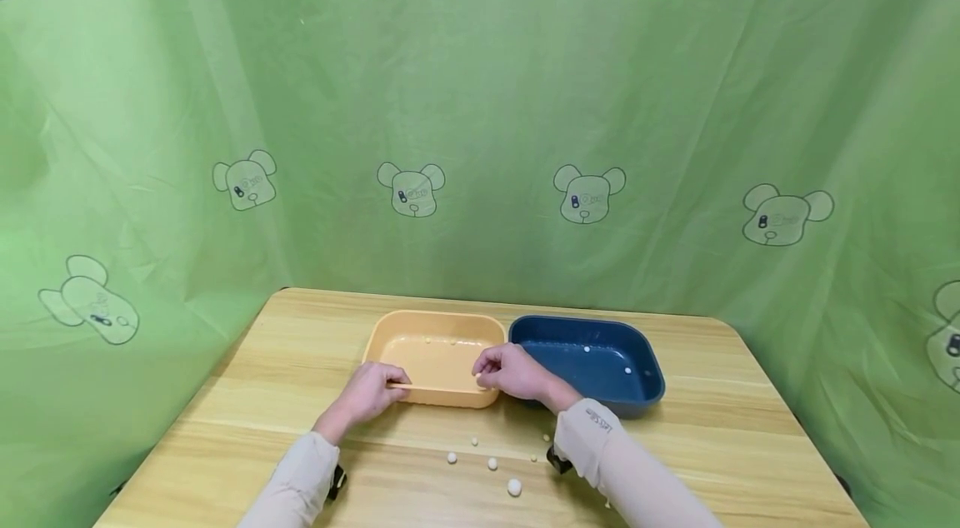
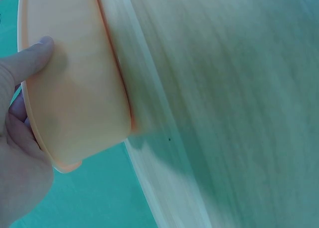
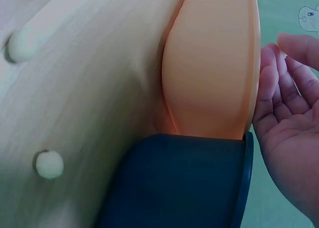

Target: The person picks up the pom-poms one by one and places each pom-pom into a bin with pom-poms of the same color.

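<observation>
While the person's left hand (image 1: 365, 391) held the orange tray (image 1: 437, 366) by its near rim, close to the left corner, the right hand (image 1: 517, 372) hung over the tray's near right end; so it looked in the head view. Its grip was drawn to a pinch, a small pale ball (image 1: 478, 376) showing at the fingertips. I judged this the relation to watch: the ball sat at the near right of the tray, far closer to the right hand than to the left, with the tray's bare floor ahead and leftward. Being round, the ball pointed nowhere; the tray's long axis ran left to right across the worktop (image 1: 712, 428). Just right of it stood the blue tray (image 1: 588, 370), also long from side to side, with white balls inside. Loose balls (image 1: 514, 487) lay on the person's side of both trays.

In the left wrist view, the thumb pressed the orange tray's outer wall while the fingers bent behind the rim, a firm, narrow hold.

In the right wrist view, thumb and forefinger met above the rim, but I could not make out the ball between them. Two loose balls lay on the worktop, well apart from that hand.
</observation>
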Demonstrator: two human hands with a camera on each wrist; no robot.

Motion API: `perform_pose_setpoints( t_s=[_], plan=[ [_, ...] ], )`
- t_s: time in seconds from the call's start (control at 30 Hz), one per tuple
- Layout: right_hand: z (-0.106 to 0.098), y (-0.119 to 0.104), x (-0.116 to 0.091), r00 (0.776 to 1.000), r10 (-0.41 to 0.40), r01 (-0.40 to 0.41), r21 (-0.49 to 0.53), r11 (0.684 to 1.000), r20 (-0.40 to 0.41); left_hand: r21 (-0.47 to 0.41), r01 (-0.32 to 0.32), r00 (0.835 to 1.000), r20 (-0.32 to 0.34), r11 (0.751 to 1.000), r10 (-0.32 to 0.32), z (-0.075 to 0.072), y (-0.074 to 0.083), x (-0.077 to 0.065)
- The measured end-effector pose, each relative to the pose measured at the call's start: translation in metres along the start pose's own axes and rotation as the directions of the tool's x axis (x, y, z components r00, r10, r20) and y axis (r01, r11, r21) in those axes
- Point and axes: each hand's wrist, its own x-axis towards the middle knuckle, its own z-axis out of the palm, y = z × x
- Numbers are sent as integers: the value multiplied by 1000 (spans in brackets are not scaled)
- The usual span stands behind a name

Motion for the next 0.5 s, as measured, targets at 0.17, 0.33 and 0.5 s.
perform_pose_setpoints(
  t_s=[0.17,0.33,0.5],
  plan=[
    [-1,-1,3,1000,-14,13,-25,1000,-7,11,-3,1000,-10,1000,4,-1,1,0],
    [0,1,6,1000,-17,17,-46,999,-1,17,-12,1000,-8,1000,12,-2,2,-1],
    [2,2,7,1000,-4,4,-38,999,-1,10,-7,1000,-6,1000,7,0,1,-1]
  ],
)
